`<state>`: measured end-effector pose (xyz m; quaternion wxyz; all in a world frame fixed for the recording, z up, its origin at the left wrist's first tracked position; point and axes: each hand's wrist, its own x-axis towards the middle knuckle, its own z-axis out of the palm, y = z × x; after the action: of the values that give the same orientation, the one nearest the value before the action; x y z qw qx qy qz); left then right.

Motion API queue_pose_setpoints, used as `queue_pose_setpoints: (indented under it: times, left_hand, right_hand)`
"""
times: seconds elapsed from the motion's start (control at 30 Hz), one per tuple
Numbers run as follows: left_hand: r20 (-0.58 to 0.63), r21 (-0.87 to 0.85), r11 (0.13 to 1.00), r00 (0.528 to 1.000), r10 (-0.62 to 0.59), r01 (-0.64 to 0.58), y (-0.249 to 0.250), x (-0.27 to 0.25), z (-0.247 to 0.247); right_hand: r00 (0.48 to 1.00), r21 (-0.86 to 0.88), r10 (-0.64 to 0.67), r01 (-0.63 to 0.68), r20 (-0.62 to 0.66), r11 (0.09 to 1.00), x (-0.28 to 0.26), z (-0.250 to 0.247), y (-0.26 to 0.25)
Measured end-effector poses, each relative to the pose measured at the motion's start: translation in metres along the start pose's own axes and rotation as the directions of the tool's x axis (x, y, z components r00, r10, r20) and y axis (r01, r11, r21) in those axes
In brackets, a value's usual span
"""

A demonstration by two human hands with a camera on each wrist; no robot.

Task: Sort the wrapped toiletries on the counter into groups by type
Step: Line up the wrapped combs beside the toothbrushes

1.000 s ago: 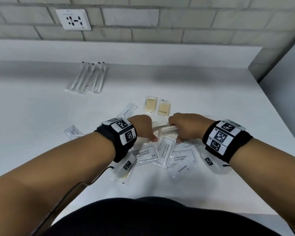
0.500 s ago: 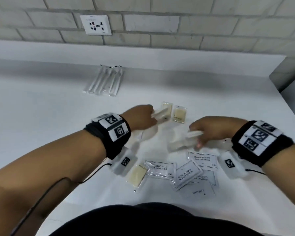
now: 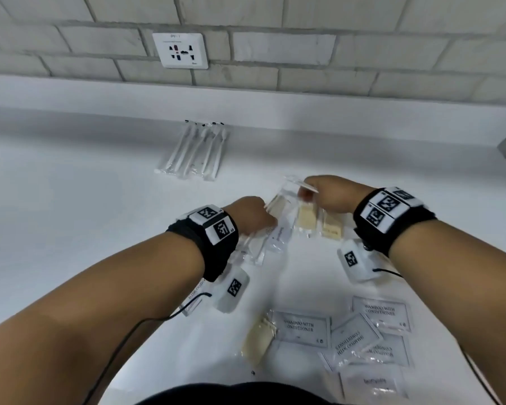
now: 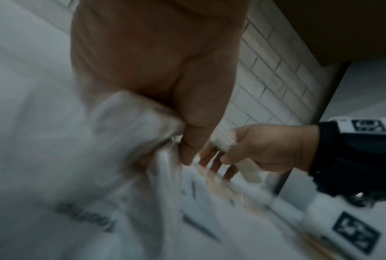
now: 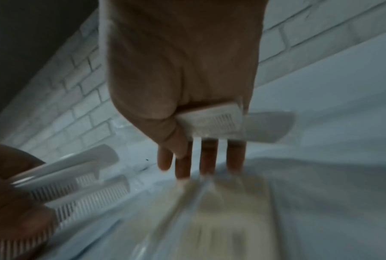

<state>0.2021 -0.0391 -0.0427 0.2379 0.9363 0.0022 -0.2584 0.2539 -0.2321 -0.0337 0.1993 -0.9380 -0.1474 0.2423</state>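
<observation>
Wrapped combs are in both hands: the right hand [image 5: 185,73] pins one comb [image 5: 212,123] under its thumb against the palm, its four fingers [image 5: 208,158] stretched straight down toward the tan soap packets [image 3: 306,219] just below their tips. The left hand [image 3: 251,213] clutches several combs [image 5: 76,177] in a curled grasp, close to the right fingertips. Nearer the body than both hands, shampoo-with-conditioner sachets [image 3: 303,328] lie overlapped on the white counter [image 3: 70,214]; beyond the fingers, wrapped toothbrushes [image 3: 196,150] lie side by side.
</observation>
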Motion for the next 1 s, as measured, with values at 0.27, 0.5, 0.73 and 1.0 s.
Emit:
queue_pose_setpoints:
  times: [0.27, 0.5, 0.73, 1.0]
  left_hand:
    - [-0.043, -0.241, 0.969, 0.998, 0.037, -0.046, -0.008, 0.048, -0.047]
    - [-0.179, -0.019, 0.999, 0.983, -0.038, 0.035, -0.021, 0.093, -0.085]
    - [-0.222, 0.335, 0.942, 0.971, 0.091, -0.012, -0.026, 0.081, -0.073]
    - [-0.059, 0.402, 0.913, 0.997, -0.054, 0.073, -0.007, 0.078, -0.065]
  right_hand:
    - [0.964, 0.501, 0.250, -0.263, 0.095, 0.824, 0.016, -0.041, 0.013]
    - [0.898, -0.037, 0.237, -0.269, -0.371, 0.962, 0.055, -0.058, 0.008]
    - [0.987, -0.217, 0.038, -0.071, -0.155, 0.974, 0.068, -0.003, -0.057]
    - [0.954, -0.232, 0.277, -0.298, -0.118, 0.926, 0.086, -0.006, -0.047]
